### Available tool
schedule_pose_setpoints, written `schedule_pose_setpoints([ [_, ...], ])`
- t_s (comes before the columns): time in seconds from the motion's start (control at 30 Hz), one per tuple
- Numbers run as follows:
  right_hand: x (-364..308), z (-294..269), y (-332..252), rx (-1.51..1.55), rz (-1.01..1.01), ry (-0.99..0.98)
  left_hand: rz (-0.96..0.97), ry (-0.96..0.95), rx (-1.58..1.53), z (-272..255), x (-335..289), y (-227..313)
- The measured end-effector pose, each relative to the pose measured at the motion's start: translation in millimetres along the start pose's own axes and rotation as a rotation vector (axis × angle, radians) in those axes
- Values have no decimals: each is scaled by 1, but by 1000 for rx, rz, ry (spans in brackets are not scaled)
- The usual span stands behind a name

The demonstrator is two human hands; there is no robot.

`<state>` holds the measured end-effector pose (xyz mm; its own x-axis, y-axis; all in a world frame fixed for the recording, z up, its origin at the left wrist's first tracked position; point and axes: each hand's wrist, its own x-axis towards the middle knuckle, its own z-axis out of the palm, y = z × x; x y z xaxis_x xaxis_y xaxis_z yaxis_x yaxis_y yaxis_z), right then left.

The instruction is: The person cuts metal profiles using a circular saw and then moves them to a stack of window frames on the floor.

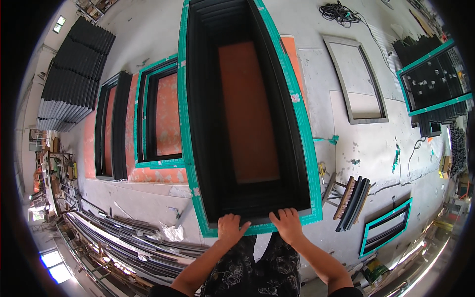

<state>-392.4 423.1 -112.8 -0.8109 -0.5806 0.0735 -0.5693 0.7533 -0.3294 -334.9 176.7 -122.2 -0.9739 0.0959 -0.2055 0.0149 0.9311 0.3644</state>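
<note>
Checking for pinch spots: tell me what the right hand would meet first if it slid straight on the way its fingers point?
The right hand lies on the near teal edge of the frame. Straight on, its fingers would pass over the black inner ledge into the frame's opening; depth there is unclear.

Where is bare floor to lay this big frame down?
Bare concrete lies right of the teal-edged frame, between it and the grey frame. Crowded: framed windows on its left, metal profiles lower left, profile bundle lower right.
</note>
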Motion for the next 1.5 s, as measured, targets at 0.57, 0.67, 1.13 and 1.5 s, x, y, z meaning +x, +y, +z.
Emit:
schedule_pose_setpoints([
  [0.57, -70, -34, 122, 426, 484, 486, 97, 61, -163, -14, 111, 90],
  [0.67, -137, -8, 232, 512, 1170, 550, 94, 172, -163, 7, 170, 140],
  [1.13, -396, 168, 515, 364, 1764, -97, -347, 356, 314, 136, 261, 231],
  [1.5, -434, 179, 533, 383, 1714, -96, -464, 282, 341, 136, 257, 233],
])
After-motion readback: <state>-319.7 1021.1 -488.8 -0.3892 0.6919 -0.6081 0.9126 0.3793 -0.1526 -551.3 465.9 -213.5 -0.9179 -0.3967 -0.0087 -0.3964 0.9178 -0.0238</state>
